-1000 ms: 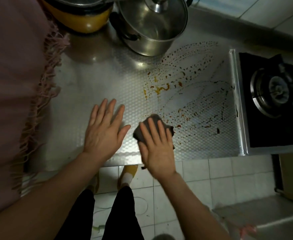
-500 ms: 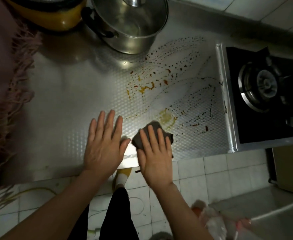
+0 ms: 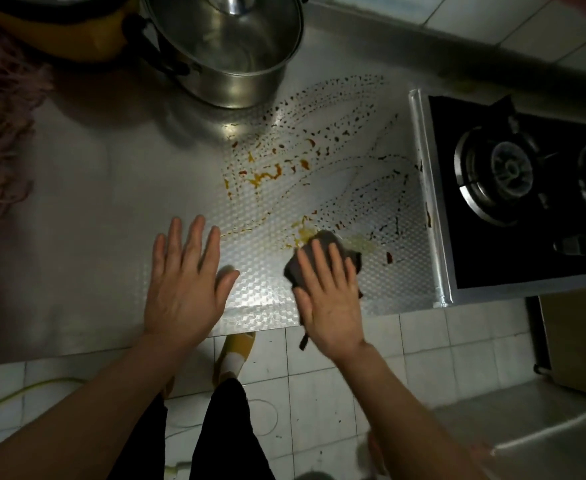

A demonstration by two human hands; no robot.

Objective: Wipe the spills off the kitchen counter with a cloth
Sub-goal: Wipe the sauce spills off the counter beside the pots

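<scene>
A steel counter [image 3: 111,209] with an embossed pattern carries orange and dark red spills [image 3: 267,173] in dotted arcs and smears toward the right. My right hand [image 3: 329,292] presses flat on a dark grey cloth [image 3: 322,242] near the front edge, over a yellowish smear [image 3: 361,242]. A dark drop [image 3: 389,258] lies just right of the cloth. My left hand [image 3: 184,282] rests flat on the counter to the left, fingers spread, holding nothing.
A lidded steel pot [image 3: 229,46] stands at the back, with a yellow vessel [image 3: 77,39] beside it. A black gas stove [image 3: 527,188] borders the counter on the right. Pink fringed fabric [image 3: 4,133] hangs at the left. White floor tiles lie below.
My right hand has slid the cloth to the right, away from my left hand, onto the yellowish smear. My left hand stays flat in place.
</scene>
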